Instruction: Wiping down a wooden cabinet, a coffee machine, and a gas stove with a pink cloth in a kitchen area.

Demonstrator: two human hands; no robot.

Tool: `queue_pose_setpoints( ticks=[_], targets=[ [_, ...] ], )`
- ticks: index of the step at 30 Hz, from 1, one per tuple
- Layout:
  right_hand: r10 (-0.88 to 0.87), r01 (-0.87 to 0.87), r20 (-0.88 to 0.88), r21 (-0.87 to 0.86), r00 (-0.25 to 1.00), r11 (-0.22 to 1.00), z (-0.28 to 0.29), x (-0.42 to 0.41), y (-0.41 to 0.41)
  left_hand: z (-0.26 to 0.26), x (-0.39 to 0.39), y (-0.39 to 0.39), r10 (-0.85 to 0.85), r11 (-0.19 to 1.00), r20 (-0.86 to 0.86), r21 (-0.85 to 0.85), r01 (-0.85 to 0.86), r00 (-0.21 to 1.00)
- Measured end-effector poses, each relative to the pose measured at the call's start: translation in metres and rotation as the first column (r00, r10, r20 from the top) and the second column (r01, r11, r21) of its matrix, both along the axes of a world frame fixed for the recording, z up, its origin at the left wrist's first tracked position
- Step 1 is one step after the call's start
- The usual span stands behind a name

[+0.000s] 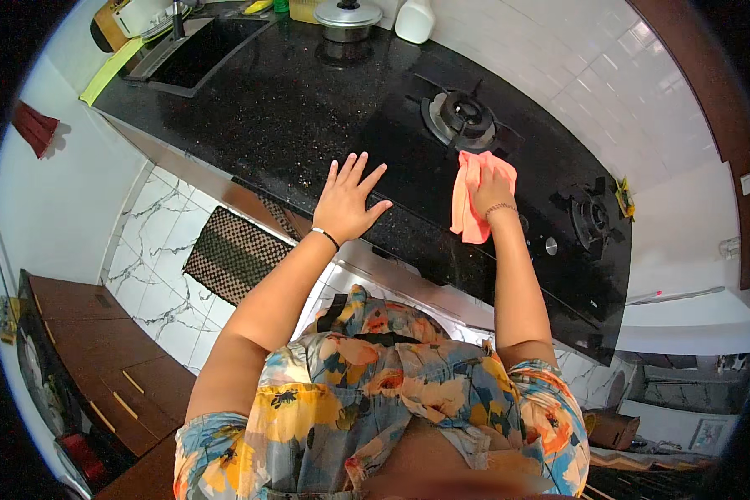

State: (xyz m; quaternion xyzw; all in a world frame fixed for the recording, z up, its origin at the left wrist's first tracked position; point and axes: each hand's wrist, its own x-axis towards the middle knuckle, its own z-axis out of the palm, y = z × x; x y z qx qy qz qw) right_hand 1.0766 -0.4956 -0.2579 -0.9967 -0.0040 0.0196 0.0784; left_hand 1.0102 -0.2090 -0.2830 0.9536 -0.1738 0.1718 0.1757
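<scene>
My right hand (492, 192) presses on an orange cloth (470, 212) lying on the black glass gas hob (406, 150). The cloth's upper end reaches close to the front of the larger burner (465, 117). Fingers spread and holding nothing, my left hand (349, 203) is over the front edge of the black speckled countertop (250, 119), to the left of the cloth. A smaller burner (590, 217) and a silver control knob (551, 245) are to the right of my right hand.
A sink (206, 53) is set in the far left of the counter. Along the back wall stand a lidded metal pot (348, 20) and a white plastic bottle (415, 22). A yellow-green cloth (111, 70) lies at the left edge. On the floor is a checkered mat (234, 255).
</scene>
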Motion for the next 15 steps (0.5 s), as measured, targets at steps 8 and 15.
queue_pose_setpoints(
  ticks=[8,15],
  targets=[
    [0.179,-0.225,-0.251,-0.171,0.951,0.959,0.022,-0.037,0.041,-0.001,-0.004,0.002,0.015,1.000,-0.010,-0.020,-0.015,1.000],
    [-0.031,0.020,-0.142,-0.083,0.989,0.996,-0.028,0.036,-0.035,0.000,0.002,-0.006,-0.030,0.999,0.001,-0.021,0.030,1.000]
  ],
)
